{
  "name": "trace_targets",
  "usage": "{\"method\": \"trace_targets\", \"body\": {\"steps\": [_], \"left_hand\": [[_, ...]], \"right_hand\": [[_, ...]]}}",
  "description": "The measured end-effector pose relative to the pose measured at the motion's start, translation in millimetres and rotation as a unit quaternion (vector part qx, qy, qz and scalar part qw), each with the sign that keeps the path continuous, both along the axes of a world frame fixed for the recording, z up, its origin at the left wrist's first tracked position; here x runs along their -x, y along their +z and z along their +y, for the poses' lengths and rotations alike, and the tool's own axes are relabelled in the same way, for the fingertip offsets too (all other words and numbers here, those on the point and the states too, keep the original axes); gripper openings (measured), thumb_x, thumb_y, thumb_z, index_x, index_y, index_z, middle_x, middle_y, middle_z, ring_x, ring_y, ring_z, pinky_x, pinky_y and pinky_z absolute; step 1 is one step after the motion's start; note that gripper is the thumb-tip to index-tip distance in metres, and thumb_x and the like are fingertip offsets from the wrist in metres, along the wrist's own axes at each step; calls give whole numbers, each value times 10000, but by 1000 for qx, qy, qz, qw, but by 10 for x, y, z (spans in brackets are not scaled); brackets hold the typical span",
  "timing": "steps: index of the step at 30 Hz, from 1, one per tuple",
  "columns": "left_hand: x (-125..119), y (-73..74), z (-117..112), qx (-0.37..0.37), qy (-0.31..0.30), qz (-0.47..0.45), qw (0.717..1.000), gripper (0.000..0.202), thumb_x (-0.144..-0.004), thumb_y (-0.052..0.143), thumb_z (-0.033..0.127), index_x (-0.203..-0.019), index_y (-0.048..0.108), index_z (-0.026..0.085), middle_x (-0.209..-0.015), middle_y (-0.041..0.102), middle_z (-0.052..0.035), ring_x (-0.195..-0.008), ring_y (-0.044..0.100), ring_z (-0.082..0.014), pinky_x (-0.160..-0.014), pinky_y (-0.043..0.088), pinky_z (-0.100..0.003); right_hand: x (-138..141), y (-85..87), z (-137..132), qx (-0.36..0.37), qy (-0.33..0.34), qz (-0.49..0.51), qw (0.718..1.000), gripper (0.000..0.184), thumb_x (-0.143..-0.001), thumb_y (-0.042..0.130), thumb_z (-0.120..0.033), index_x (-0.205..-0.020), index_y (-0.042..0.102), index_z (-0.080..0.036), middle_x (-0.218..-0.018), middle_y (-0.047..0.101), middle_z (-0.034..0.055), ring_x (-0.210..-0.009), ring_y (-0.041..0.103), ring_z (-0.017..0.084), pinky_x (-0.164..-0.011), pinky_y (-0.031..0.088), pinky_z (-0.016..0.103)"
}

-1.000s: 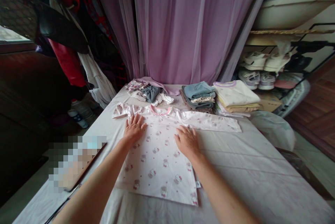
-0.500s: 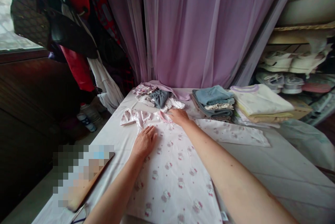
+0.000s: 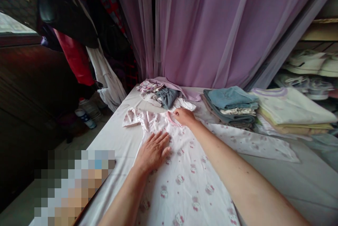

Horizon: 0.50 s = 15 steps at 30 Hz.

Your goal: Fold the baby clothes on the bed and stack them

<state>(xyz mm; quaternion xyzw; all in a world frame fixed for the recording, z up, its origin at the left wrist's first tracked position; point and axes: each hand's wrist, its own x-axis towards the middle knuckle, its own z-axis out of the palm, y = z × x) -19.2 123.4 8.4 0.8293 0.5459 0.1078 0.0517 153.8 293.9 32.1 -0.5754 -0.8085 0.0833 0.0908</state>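
A white long-sleeved shirt [image 3: 185, 180] printed with pink cartoon cats lies face up on a white-covered counter [image 3: 111, 141], one sleeve stretched flat, the other bent short. The left hand [image 3: 153, 152] rests open on its chest, fingers spread. The right hand [image 3: 185, 116] sits at the pink collar [image 3: 171, 118], fingertips on the trim; whether it is pinching cannot be told. Beyond the shirt are two folded stacks of clothes, one blue-grey [image 3: 229, 108], one cream [image 3: 290, 111], and a single loose heap [image 3: 163, 93]. A lilac curtain [image 3: 206, 28] hangs behind the shirt, and shoes [image 3: 303, 63] sit off to its right
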Motion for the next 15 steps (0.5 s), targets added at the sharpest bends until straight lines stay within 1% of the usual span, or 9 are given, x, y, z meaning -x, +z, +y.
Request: {"method": "trace_targets", "body": {"steps": [3, 5, 7, 10, 13, 15], "left_hand": [[-7, 12, -8, 6, -2, -1, 1000, 539, -1007, 249, 511, -1460, 410, 266, -1511, 419, -14, -1427, 321, -219, -1177, 245, -450], [-11, 16, -8, -2, 10, 4, 1000, 558, -997, 261, 536, -1457, 416, 261, -1515, 415, -29, -1426, 320, -236, -1170, 252, -457], [-17, 21, -10, -8, 28, 12, 1000, 591, -983, 273, 569, -1455, 420, 246, -1520, 407, -47, -1427, 316, -258, -1167, 250, -461], [-26, 28, -20, -16, 44, 18, 999, 624, -966, 281, 603, -1454, 421, 240, -1528, 396, -54, -1430, 306, -279, -1169, 235, -471], [-31, 32, -33, -18, 52, 19, 998, 645, -952, 283, 629, -1456, 417, 249, -1538, 380, -48, -1433, 292, -294, -1167, 229, -486], [-30, 29, -38, -17, 56, 21, 998, 659, -947, 281, 641, -1462, 406, 249, -1543, 372, -48, -1435, 284, -301, -1168, 222, -494]], "right_hand": [[104, 52, 39, 29, 32, 7, 999, 308, -855, 553, -513, -981, 704, -276, -932, 744, 2, -842, 659, 160, -656, 405, 227], [174, 91, 56, 33, 39, 6, 999, 329, -805, 611, -491, -1044, 696, -281, -948, 744, 0, -851, 660, 166, -666, 410, 227], [235, 117, 64, 29, 39, 0, 999, 325, -786, 629, -475, -1035, 708, -282, -951, 745, 7, -870, 659, 179, -691, 417, 234], [295, 125, 68, 13, 34, -8, 999, 252, -850, 551, -402, -971, 735, -279, -977, 742, 21, -917, 654, 187, -729, 423, 242], [320, 99, 79, -17, 9, -9, 1000, 335, -921, 414, -286, -1070, 713, -267, -1125, 706, 52, -1003, 634, 190, -782, 425, 257], [335, 71, 84, -25, -5, -11, 1000, 352, -929, 395, -265, -1100, 703, -259, -1153, 693, 69, -1012, 629, 197, -804, 429, 269]]}}
